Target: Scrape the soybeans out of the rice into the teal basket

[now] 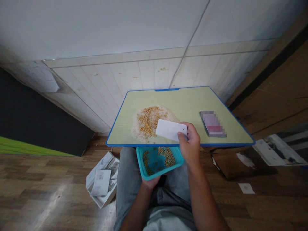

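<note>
My right hand (190, 142) grips a white flat scraper card (170, 130) by its right end, its edge resting on the small green table (183, 99) beside a pile of white rice mixed with yellow beans (149, 122). Below the table's front edge, my left hand (151, 182) holds a teal tray (158, 161) from underneath. The tray contains yellow beans along its left and right sides. Most of the left hand's fingers are hidden under the tray.
A pink and grey flat object (213, 123) lies on the table's right side. An open white box with papers (103, 179) sits on the wood floor at left. Cardboard and printed sheets (276, 149) lie at right. A white panelled wall stands behind.
</note>
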{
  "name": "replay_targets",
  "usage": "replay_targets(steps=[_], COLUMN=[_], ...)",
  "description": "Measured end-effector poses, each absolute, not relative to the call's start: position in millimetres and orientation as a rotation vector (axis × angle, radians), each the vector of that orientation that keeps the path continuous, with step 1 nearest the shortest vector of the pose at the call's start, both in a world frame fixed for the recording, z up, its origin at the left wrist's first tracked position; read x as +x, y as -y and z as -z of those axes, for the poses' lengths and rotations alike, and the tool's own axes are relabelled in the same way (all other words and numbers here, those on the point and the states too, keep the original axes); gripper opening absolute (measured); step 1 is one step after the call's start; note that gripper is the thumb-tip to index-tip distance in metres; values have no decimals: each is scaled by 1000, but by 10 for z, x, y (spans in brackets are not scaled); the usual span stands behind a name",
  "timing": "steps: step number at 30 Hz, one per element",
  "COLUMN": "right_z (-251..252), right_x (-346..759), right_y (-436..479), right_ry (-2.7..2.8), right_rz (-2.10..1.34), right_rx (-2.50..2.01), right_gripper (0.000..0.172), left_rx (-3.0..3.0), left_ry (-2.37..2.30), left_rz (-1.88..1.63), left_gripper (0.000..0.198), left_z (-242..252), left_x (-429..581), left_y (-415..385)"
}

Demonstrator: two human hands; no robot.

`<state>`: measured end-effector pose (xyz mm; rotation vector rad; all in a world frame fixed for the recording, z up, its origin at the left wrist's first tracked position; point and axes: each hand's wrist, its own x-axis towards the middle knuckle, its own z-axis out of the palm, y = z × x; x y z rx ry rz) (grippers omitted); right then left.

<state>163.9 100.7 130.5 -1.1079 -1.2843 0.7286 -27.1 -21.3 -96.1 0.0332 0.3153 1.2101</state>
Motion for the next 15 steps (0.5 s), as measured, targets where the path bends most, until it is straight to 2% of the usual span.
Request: replay_targets(steps=[15], right_z=[-1294], right_x=[1621], right_y=[-1001], right_ry=[1265], right_rz=[-813], right_rx=[-1031], right_gripper=[24], left_rx=[-90], left_ry=[-431], left_rz=[-1301], left_gripper=[75], left_z=[849], left_x=[-216], left_y=[169])
